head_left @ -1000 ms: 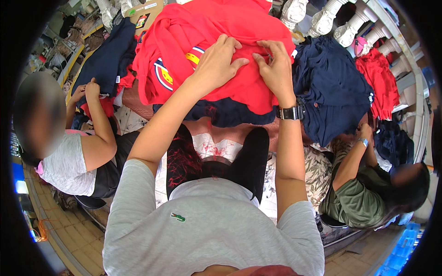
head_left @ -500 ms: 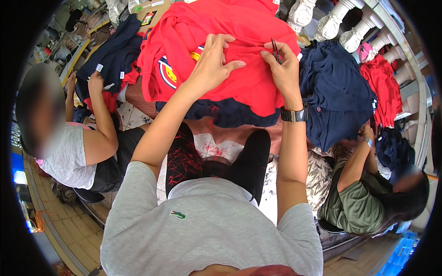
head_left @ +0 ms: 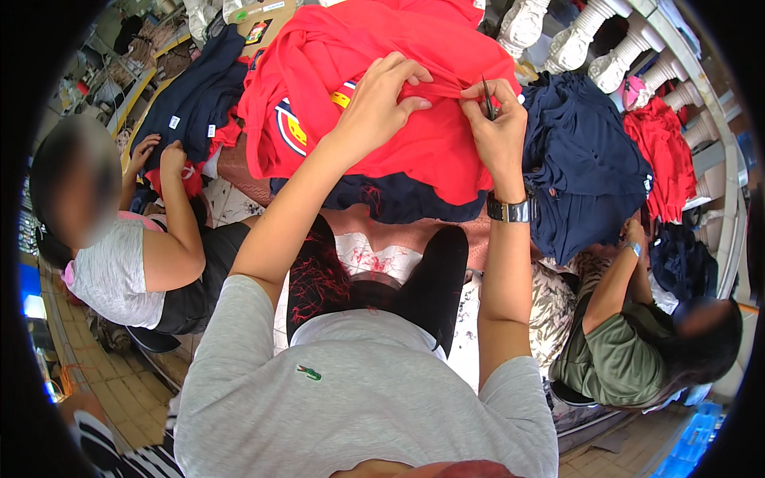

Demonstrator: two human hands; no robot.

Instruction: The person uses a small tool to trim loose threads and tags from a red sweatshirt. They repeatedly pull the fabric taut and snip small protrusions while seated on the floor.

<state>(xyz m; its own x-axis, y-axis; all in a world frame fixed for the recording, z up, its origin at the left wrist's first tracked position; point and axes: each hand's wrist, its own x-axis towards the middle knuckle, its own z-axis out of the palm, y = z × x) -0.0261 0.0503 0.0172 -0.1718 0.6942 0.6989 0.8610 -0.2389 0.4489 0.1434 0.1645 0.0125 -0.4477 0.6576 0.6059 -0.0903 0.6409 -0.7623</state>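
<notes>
Nearest me, loose red threads (head_left: 317,288) cling to the left leg of the black trousers (head_left: 434,267). I would keep the lap apart from the work, so that those scraps don't get back onto the cloth. Just beyond, navy fabric (head_left: 378,195) shows along the near edge, beneath the red garment (head_left: 422,155), which is spread in a rumpled heap in front of the person, between both hands.

On the right side of the heap, the right hand (head_left: 498,123) is closed around a slim dark pointed tool (head_left: 488,99), its tip standing up away from the cloth; thumb and forefinger meet at a raised red fold, seemingly pinching it. I judge that tip-up carry sound: it spares the knit from a snag.

To the left and slightly farther, the left hand (head_left: 382,99) is half open, with a clear gap between thumb and forefinger; whether its hidden fingers grip any cloth, I cannot tell. I would have it steady the fold near the pinch, drawing the fabric lightly taut without stretching it, and stay clear of the tool's point. The yellow-and-white printed emblem (head_left: 295,130) lies left of that wrist, best left unrubbed.
</notes>
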